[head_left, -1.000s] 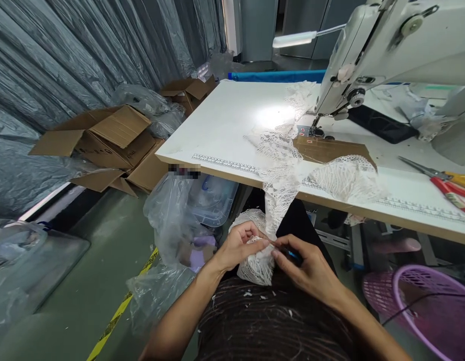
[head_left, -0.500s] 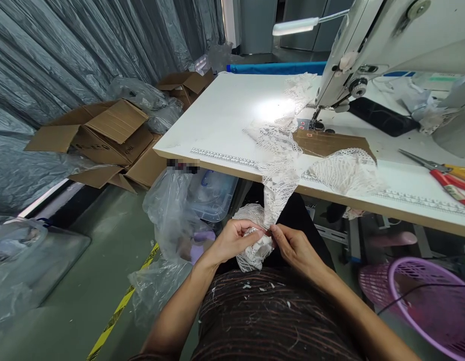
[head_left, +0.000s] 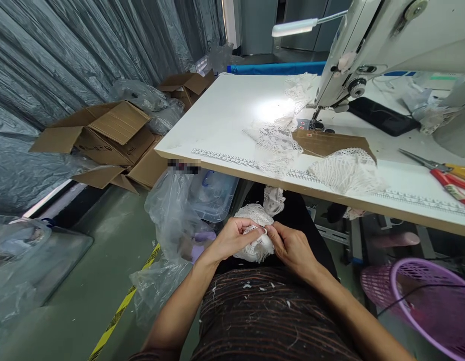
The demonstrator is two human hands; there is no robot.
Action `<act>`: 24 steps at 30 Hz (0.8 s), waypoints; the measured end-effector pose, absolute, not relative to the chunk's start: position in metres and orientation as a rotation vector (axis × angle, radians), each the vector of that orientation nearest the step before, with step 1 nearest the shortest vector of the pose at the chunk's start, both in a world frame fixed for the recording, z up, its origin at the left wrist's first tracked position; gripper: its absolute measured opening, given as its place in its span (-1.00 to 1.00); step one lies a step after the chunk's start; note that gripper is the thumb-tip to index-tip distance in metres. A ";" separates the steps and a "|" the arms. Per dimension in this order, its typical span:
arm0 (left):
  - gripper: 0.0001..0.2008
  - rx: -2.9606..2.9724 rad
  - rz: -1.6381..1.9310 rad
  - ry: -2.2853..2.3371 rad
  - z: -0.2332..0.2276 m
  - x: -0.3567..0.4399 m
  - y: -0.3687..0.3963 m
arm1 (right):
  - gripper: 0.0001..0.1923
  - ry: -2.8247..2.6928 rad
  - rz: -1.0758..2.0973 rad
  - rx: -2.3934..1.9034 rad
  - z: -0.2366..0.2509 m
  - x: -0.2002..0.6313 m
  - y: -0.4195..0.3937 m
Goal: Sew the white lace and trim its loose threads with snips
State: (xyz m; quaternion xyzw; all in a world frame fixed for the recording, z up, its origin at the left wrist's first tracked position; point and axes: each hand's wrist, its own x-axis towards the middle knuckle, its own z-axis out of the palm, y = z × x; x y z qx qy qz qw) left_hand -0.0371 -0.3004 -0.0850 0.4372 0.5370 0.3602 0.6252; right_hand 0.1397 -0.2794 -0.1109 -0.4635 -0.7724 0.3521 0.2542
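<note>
The white lace is soft and full of little holes. It sits bunched up in a small heap in the lower middle of the picture, with one loose end hanging just above it.

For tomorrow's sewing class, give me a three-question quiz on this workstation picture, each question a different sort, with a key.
1. True or false: both hands pinch the white lace bundle in the lap.
2. Which lies on the table's right edge? A) red-handled scissors B) a hammer C) a tape roll
3. Fill in: the basket on the floor is ____ in colour.

Key: 1 true, with left hand and right hand meeting on the lace. 2 A. 3 purple.
</note>
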 end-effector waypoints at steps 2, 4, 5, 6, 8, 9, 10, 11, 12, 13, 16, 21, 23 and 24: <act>-0.67 1.051 0.808 1.247 -0.086 -0.040 -0.298 | -0.57 -2.039 0.950 -1.273 -0.115 0.143 -0.278; -0.66 1.115 0.823 1.270 -0.087 -0.044 -0.289 | -0.57 -1.944 1.026 -1.253 -0.118 0.149 -0.277; -0.66 1.150 0.852 1.294 -0.088 -0.046 -0.282 | -0.57 -1.888 1.066 -1.244 -0.119 0.153 -0.276; -0.66 1.186 0.895 1.329 -0.088 -0.049 -0.274 | -0.57 -1.832 1.088 -1.241 -0.120 0.156 -0.273; -0.64 1.262 0.991 1.425 -0.089 -0.052 -0.255 | -0.60 -1.716 1.052 -1.267 -0.121 0.161 -0.266; -0.63 1.302 1.033 1.474 -0.089 -0.053 -0.245 | -0.63 -1.657 1.000 -1.283 -0.122 0.162 -0.261; -0.62 1.345 1.060 1.512 -0.089 -0.053 -0.236 | -0.66 -1.601 0.938 -1.294 -0.122 0.162 -0.255; -0.62 1.395 1.073 1.533 -0.089 -0.053 -0.229 | -0.69 -1.553 0.873 -1.300 -0.123 0.161 -0.248; -0.63 1.450 1.072 1.537 -0.088 -0.052 -0.223 | -0.70 -1.516 0.812 -1.300 -0.125 0.160 -0.241; -0.65 1.512 1.057 1.530 -0.087 -0.050 -0.218 | -0.71 -1.491 0.755 -1.293 -0.127 0.158 -0.235; -0.68 1.715 0.979 1.564 -0.084 -0.040 -0.218 | -0.75 -1.492 0.622 -1.256 -0.137 0.152 -0.221; -0.53 1.870 0.983 1.936 -0.087 -0.005 -0.235 | -0.78 -1.506 0.532 -1.222 -0.158 0.151 -0.219; -0.62 1.913 1.027 1.975 -0.093 0.008 -0.238 | -0.76 -1.505 0.524 -1.232 -0.161 0.153 -0.219; -0.71 1.931 1.037 1.981 -0.095 0.012 -0.237 | -0.75 -1.507 0.538 -1.237 -0.161 0.154 -0.218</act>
